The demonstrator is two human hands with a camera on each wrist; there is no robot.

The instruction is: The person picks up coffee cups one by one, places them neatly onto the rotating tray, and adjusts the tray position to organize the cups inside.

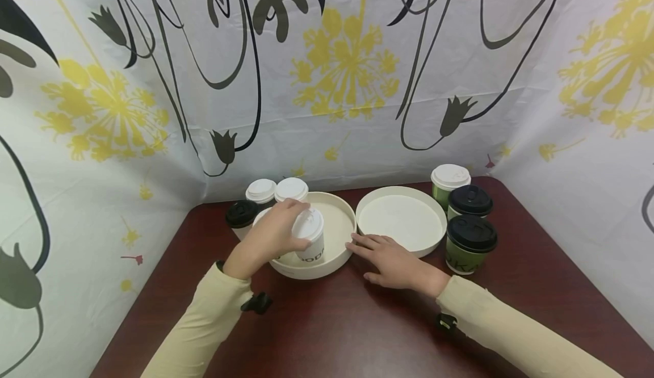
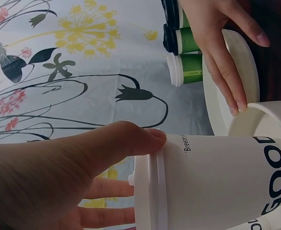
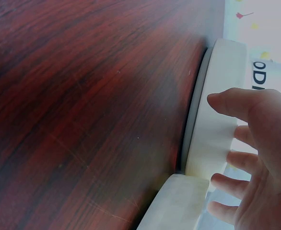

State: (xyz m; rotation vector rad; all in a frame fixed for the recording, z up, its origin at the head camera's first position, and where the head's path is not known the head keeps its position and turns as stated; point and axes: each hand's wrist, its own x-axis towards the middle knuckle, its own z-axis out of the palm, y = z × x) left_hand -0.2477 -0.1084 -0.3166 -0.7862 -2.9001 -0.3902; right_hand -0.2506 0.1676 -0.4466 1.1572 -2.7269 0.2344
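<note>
My left hand [image 1: 273, 230] grips a white paper cup [image 1: 310, 236] by its white lid, thumb on one side and fingers on the other. Black lettering runs round the cup's wall [image 2: 222, 177]. The cup is upright at the left round tray [image 1: 334, 265]; whether its base touches the tray floor I cannot tell. Another white-lidded cup [image 1: 259, 217] is mostly hidden behind that hand. My right hand [image 1: 393, 261] has its fingers extended, with fingertips at the left tray's rim, where it meets the right round tray [image 1: 403, 219].
Behind the left tray stand two white-lidded cups [image 1: 292, 189] and a black-lidded cup [image 1: 241, 214]. Right of the right tray, a white-lidded green cup [image 1: 449, 182] stands behind two black-lidded cups [image 1: 471, 242]. Patterned cloth [image 1: 327, 139] surrounds the dark red table [image 1: 327, 327].
</note>
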